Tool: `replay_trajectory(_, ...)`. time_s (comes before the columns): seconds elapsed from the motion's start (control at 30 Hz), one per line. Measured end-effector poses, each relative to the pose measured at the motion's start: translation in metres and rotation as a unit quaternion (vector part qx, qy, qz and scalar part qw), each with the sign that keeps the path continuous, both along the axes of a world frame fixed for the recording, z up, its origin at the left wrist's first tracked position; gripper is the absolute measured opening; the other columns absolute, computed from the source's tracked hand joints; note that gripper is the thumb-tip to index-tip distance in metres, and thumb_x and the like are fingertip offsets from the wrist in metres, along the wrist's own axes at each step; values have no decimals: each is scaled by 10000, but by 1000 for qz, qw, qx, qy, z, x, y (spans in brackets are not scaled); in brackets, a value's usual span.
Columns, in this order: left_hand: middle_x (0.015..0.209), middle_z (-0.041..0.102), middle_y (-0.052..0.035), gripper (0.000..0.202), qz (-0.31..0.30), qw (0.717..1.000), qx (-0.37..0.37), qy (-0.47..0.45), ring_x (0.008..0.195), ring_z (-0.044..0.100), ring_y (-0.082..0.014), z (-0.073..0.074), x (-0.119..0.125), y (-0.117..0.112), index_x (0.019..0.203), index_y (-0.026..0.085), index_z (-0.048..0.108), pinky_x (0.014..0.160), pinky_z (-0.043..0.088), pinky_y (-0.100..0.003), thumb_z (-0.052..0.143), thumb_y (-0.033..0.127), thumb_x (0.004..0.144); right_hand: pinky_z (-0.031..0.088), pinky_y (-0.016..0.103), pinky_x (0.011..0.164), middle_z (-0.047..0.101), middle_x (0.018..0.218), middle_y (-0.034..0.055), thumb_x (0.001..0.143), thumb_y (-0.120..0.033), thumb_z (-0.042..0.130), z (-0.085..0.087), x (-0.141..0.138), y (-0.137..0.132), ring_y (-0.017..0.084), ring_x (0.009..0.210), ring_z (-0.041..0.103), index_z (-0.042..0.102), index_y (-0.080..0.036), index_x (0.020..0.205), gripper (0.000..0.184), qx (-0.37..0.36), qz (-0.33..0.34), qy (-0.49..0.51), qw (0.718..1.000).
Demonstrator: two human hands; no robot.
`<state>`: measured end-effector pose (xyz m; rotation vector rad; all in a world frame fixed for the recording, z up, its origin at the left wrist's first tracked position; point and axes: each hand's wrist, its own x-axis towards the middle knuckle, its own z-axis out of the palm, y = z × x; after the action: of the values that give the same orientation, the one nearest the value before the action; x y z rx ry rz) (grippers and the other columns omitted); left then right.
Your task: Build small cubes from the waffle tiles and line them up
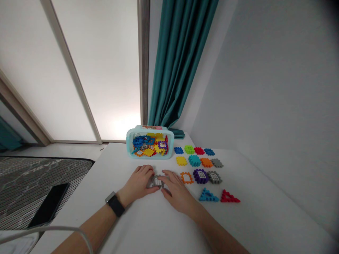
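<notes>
Both my hands rest on the white table (148, 225) and meet over a grey interlocking piece (156, 181). My left hand (140, 183), with a dark watch on the wrist, curls its fingers around the piece from the left. My right hand (176, 190) pinches it from the right. Just behind stands a pale blue tub (129, 144) on its side, filled with several coloured pieces. To the right, sorted pieces lie in rows: a blue one (178, 150), a yellow one (181, 161), an orange frame (186, 177), a purple window piece (200, 175), a blue triangle (208, 195) and a red triangle (230, 197).
A black phone (50, 204) lies on striped bedding at the left. A white cable (53, 229) crosses the lower left corner. A teal curtain (180, 63) hangs behind the table, and a white wall runs along the right.
</notes>
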<state>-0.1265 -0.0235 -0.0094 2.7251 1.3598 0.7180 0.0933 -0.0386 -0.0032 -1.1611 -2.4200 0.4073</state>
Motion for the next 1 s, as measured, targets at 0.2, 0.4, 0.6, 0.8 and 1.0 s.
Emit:
replay_trajectory(0.2,1191,631,-126,421,14,994,91,-56,1087,612,-294,10,-3,-4,1123,197,588,937,509,-457,741,458,830,474,468,1031,575,1340,118,919,-267,507,-6,0,5,243,1182,590,458,-257,1359,443,-116,-73,307,942)
replay_trajectory(0.4,1190,640,-149,442,4,985,148,-88,1081,616,-296,15,-3,-9,1188,189,594,927,524,-458,687,491,879,503,420,919,707,1040,54,875,-444,614,4,-5,3,222,960,658,530,-248,1283,460,-305,-59,451,836)
replay_trajectory(0.6,1159,654,-160,455,-18,981,178,-74,1041,623,-287,16,-2,-11,1177,171,615,922,519,-467,671,518,889,506,361,830,709,928,35,803,-447,721,6,-5,1,202,871,640,655,-223,1112,387,-347,-37,484,802)
replay_trajectory(0.8,1149,665,-152,456,-31,983,172,-58,1049,628,-290,15,0,-9,1183,183,615,922,508,-467,684,515,878,501,338,783,692,892,26,780,-423,757,1,-7,2,190,839,625,674,-215,1054,354,-352,-60,487,797)
replay_trajectory(1.0,1149,672,-133,487,-37,987,149,-54,1066,627,-284,15,5,-11,1328,201,541,959,486,-478,674,407,908,490,330,773,690,876,14,783,-409,755,5,-10,-1,179,825,613,671,-213,974,286,-345,-42,496,796)
